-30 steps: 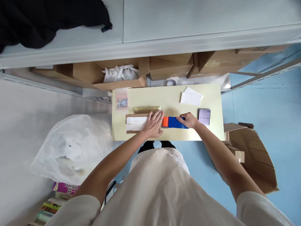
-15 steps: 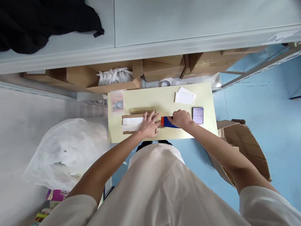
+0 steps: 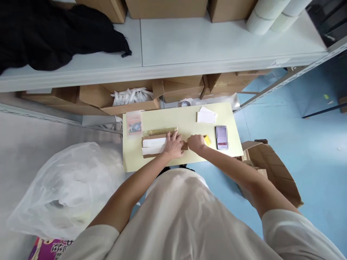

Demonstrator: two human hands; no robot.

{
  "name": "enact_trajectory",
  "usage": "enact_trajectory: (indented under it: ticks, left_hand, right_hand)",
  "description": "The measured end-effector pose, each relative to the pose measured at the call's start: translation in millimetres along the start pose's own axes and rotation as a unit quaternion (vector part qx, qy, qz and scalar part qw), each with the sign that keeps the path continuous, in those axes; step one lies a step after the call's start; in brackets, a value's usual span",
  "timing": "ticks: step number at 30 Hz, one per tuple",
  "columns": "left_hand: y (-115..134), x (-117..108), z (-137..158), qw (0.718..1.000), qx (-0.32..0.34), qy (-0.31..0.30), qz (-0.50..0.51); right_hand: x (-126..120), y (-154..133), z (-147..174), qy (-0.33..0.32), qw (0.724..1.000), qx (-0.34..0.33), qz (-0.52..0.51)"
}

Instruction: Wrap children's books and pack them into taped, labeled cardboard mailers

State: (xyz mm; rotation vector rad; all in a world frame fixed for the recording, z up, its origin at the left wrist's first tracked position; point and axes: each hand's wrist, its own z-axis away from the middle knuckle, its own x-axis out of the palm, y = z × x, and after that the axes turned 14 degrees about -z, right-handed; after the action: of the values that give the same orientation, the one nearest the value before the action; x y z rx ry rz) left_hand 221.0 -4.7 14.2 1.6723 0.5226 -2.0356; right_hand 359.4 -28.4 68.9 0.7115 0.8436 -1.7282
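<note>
My left hand [image 3: 174,145] lies with fingers spread over the right part of a flat, narrow cardboard box [image 3: 144,156] with two white strips on top. At the box's right end my right hand [image 3: 196,143] is closed in a fist, its fingertips turned away from view. A blurred yellow piece [image 3: 207,140] shows just beyond this hand on the right; I cannot tell what it belongs to. Behind the cardboard box lies a long gold-coloured, shiny strip [image 3: 163,131]. All of this is on a pale yellow table [image 3: 187,115].
White cards [image 3: 206,115] and a phone [image 3: 222,137] lie at the table's right. A clear packet [image 3: 135,125] is at its left. Behind stand a shelf [image 3: 227,45] and cardboard cartons [image 3: 183,85]. A plastic bag [image 3: 70,184] and an open carton [image 3: 271,166] flank the table.
My right hand has moved left, up to the end of the cardboard box. The blue and orange item beneath it no longer shows; a yellow piece does. The camera view has tilted up.
</note>
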Motion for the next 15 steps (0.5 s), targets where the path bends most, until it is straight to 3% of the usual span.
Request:
enact_trajectory:
  ticks: [5,10,12,15]
  left_hand:
    - [-5.1,2.3,0.6,0.995,-0.001,0.039,0.089]
    - [-28.6,-3.8,24.9,0.972,-0.013,0.120,0.202]
    - [-44.8,-0.7,48.3,0.964,-0.073,0.156,0.203]
    - [-70.6,15.5,89.2,0.932,-0.232,0.162,0.228]
  right_hand:
    - [16.3,44.2,6.6,0.137,0.980,0.116,-0.082]
    - [43.6,80.7,-1.7,0.204,0.949,0.166,-0.172]
    - [61.3,83.4,-7.0,0.215,0.944,0.169,-0.185]
    - [87.1,82.3,-14.2,0.216,0.943,0.165,-0.189]
